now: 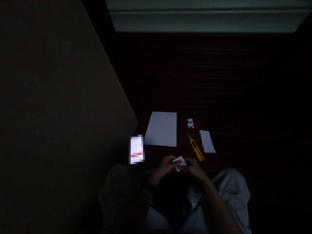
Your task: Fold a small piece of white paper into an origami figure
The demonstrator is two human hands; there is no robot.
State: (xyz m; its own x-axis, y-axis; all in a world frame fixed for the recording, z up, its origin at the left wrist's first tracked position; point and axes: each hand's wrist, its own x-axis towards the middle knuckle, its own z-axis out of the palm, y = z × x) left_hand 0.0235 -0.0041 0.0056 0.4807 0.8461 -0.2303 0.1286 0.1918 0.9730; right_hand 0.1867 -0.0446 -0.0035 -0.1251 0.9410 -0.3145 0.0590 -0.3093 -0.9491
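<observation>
Between both hands, close to the table's near edge, is a small folded piece of white paper (179, 161). My left hand (167, 164) pinches it from the left, thumb lying over its face. From the other side my right hand (193, 167) grips it too, with its thumb near the lower part. The fingers behind the paper are hidden. Just beyond my right hand a yellow utility knife (195, 148) lies on the table, its blade end pointing away from me. To the right of the knife rests a stack of white paper pieces (207, 141).
A large white sheet of paper (162, 129) lies at the back left of the dark table (181, 136). Several small folded paper bits (190, 123) sit at the back. A lit, blurred-out screen (136, 149) glows at the left. A wall (73, 97) rises on the left; the light is dim.
</observation>
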